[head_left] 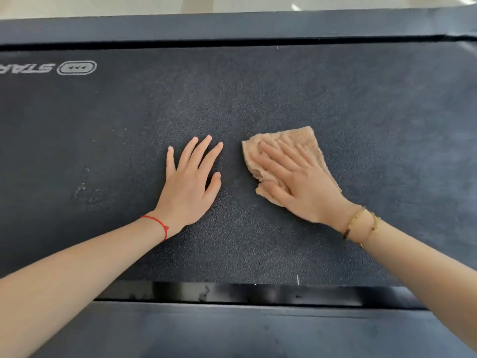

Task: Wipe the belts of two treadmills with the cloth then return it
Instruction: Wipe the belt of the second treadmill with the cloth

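Observation:
A dark, textured treadmill belt (258, 86) fills most of the view. A crumpled beige cloth (307, 140) lies on it right of centre. My right hand (296, 177) presses flat on the cloth with straight fingers, covering its near half. My left hand (191, 179) rests flat on the bare belt a short way left of the cloth, fingers spread, touching nothing else. A pale dusty smudge (90, 192) marks the belt to the left of my left hand.
A white logo (76, 67) is printed on the belt at the far left. Dark side rails run along the far edge (232, 27) and the near edge (232, 329) of the belt. Pale floor (154, 3) shows beyond the far rail.

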The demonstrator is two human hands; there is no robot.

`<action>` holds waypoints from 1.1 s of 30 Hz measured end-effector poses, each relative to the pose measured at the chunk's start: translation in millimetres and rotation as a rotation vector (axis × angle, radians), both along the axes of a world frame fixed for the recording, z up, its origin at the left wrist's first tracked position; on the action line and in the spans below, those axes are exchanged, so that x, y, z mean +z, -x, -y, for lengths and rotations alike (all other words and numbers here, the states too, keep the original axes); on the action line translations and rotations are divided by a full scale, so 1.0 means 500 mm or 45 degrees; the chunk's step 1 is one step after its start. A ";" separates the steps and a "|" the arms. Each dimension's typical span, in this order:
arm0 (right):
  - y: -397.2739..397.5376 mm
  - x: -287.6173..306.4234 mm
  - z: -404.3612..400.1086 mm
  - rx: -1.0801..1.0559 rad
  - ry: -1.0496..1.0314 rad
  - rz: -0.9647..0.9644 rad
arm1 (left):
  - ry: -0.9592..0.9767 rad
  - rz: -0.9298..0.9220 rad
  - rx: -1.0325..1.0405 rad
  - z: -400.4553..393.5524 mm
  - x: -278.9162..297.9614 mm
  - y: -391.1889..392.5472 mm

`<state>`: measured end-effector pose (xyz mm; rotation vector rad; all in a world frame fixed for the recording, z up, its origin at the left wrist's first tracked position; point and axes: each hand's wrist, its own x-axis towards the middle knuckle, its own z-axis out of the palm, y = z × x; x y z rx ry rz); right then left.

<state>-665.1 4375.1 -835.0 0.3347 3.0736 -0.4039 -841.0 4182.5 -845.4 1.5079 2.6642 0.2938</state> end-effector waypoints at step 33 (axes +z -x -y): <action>0.542 0.000 -0.179 -0.345 -0.027 0.022 | -0.077 0.000 0.115 -0.009 -0.017 0.013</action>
